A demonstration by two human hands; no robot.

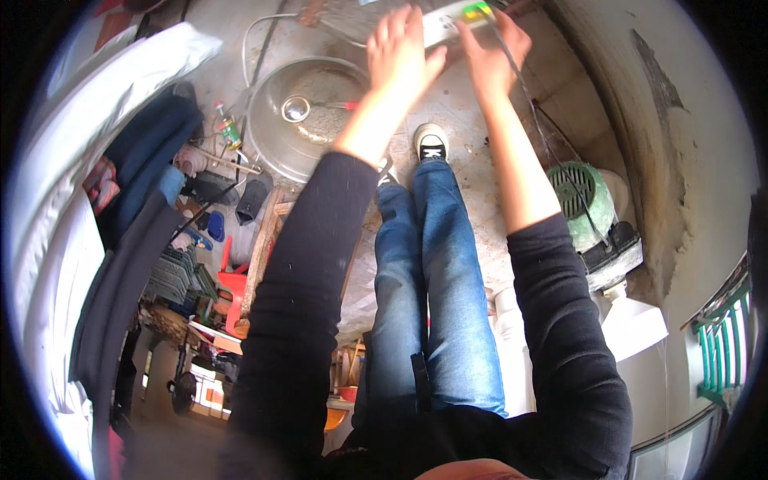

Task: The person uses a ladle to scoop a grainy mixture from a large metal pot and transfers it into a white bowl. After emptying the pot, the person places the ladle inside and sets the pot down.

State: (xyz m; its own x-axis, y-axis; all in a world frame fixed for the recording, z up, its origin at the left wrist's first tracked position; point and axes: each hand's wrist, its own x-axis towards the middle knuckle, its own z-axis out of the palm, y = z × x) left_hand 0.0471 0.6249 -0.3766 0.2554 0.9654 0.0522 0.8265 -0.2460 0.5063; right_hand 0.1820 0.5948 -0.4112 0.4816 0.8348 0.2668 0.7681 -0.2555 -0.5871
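Observation:
At the top of the view, a white power strip (440, 25) lies between my two hands. My right hand (497, 53) is at its right end, thumb against the near edge and fingers partly hidden. Beside that thumb a bright green and yellow plug or switch (476, 11) sits on the strip. A dark cord (510, 57) runs down from there past my right wrist. Slightly blurred, my left hand (397, 54) is at the strip's left end with its thumb spread, and nothing shows in its palm.
A large metal basin (270, 129) holds a ladle (296, 109) with a red handle. Left of it stands a bottle with a green label (228, 129). A green-housed motor (579, 204) is by the right wall. Clothes (141, 144) hang at the left, near a red plastic chair (236, 294).

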